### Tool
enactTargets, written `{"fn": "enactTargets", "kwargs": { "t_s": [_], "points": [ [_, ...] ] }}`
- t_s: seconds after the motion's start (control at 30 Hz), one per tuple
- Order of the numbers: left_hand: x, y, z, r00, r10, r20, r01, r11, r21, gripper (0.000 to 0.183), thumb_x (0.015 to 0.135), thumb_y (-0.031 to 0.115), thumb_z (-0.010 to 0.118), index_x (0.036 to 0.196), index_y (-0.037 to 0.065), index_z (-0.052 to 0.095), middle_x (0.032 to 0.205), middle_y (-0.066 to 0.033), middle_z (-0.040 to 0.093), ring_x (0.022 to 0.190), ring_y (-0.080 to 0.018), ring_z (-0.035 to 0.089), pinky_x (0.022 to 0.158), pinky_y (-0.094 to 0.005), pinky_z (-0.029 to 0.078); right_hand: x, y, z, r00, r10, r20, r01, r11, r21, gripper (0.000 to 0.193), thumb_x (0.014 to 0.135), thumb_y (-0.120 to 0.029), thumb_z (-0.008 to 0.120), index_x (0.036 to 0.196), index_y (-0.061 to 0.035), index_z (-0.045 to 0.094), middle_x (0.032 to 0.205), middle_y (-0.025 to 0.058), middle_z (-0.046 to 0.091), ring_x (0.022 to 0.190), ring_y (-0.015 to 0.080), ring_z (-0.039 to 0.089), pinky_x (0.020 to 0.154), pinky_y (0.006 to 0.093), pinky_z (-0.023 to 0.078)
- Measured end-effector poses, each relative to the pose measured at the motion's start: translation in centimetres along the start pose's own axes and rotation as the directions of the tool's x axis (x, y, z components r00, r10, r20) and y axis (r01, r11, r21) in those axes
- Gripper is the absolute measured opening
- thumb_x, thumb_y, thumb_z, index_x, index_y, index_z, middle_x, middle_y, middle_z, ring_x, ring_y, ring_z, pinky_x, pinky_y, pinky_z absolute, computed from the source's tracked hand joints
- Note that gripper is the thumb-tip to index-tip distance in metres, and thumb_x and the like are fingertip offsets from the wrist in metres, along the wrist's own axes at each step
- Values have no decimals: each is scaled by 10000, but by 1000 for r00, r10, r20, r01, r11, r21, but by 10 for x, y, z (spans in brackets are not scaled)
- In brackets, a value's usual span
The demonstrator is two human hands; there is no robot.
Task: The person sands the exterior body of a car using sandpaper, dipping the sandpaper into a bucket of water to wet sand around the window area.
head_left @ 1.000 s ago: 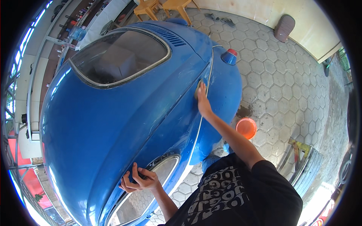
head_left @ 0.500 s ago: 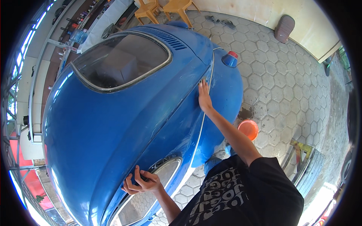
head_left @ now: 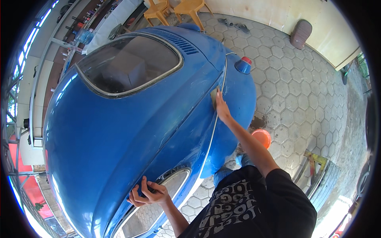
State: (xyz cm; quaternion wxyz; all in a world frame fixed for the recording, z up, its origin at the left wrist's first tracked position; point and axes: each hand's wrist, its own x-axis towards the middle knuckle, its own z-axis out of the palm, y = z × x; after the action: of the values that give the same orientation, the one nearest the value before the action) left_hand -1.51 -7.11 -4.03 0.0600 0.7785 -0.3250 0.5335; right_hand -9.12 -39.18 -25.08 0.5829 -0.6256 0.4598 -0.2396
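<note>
Shot in bright daylight, sharp through the middle. Strong glare and pale sky reflections along the blue car body (head_left: pixel 119 139), brightest toward its left edge. Blown-out white at the lower left and lower right rim. Soft shadow under the car's right edge on the paved floor (head_left: pixel 301 91). Heavily bent by fisheye distortion, straight lines curved near the black circular border. Slight softness at the rim.

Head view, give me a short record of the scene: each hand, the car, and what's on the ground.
left hand: fingers curled over the side window's upper edge
right hand: pressing a small pad flat against the body by the chrome trim
car: blue, rounded, rear window up
ground: hexagonal paving, orange bucket, two yellow chairs
</note>
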Motion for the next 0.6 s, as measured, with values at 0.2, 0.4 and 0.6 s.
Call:
{"fn": "enactTargets", "kwargs": {
  "t_s": [0.2, 0.4, 0.6],
  "points": [
    [1, -1, 5, 1000, 10, 22, -10, 1000, -3, 216, 884, 224, 524, 887, 107, 705, 1057, -118, 532, 1134, -323, 403, 991, -573, 296, 46, -9, 6, 967, 215, -140, -208, 976, 64, 744, 955, -593, 112, 1509, -97, 87, 1568, 120, 113, 1450, 280, 57, 1153, 483, 57],
    [3, 3, 4, 1000, 6, 14, -5, 1000, -17, 215, 881, 221, 524, 888, 98, 701, 1059, -125, 527, 1137, -330, 396, 986, -578, 291, 68, 12, -22, 994, 93, -62, -97, 993, -70, 753, 955, -595, 97, 1504, -80, 111, 1559, 139, 144, 1446, 287, 80, 1156, 461, 57],
    [-1, -9, 2, 999, 44, 15, -45, 999, 16, 214, 878, 203, 517, 891, 75, 687, 1063, -131, 526, 1129, -329, 385, 963, -578, 287, 32, -1, -2, 999, 12, -38, -12, 1000, -7, 777, 951, -602, 87, 1493, -48, 136, 1558, 142, 146, 1447, 270, 87, 1158, 450, 47]
  ]
}}
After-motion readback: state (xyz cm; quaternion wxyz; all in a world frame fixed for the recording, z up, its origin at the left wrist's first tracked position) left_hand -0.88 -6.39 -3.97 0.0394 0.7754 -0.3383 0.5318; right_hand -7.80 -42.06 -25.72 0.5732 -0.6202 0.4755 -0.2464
